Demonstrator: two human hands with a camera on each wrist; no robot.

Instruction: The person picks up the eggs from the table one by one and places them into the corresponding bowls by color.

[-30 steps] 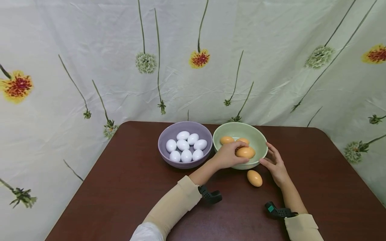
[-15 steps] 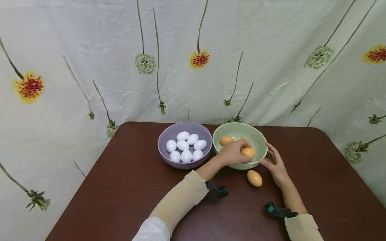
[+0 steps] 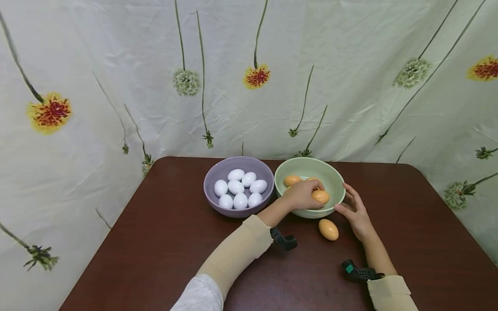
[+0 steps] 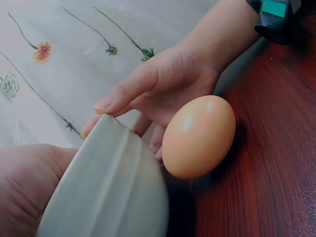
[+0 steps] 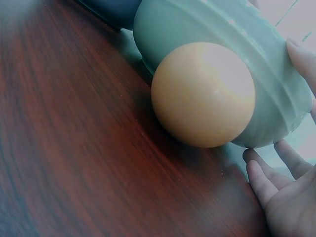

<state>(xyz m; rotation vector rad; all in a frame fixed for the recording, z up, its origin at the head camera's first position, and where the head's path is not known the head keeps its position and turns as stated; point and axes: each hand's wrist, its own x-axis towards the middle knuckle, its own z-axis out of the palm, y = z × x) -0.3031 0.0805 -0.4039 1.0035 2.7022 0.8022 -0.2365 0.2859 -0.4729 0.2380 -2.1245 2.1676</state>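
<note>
My left hand (image 3: pixel 301 195) reaches into the green bowl (image 3: pixel 334 177) and holds a brown egg (image 3: pixel 320 197) between thumb and fingers. Other brown eggs (image 3: pixel 292 180) lie in that bowl, partly hidden by the hand. At the bowl's right side, my right hand (image 3: pixel 355 214) holds it, thumb near the rim and fingers against the outer wall, as the right wrist view also shows. One loose brown egg (image 3: pixel 328 230) rests on the table just in front of the bowl, between the two arms. It looms large in the left wrist view (image 4: pixel 199 137).
Left of the green bowl, nearly touching it, stands a purple bowl (image 3: pixel 210 190) with several white eggs (image 3: pixel 236 187). Both sit near the back edge of the dark wooden table (image 3: pixel 167 242). A flower-printed cloth (image 3: pixel 233 108) hangs behind.
My left hand has shifted slightly right inside the green bowl, and the brown egg in it moved right too. The right hand, both bowls and the loose egg have stayed put.
</note>
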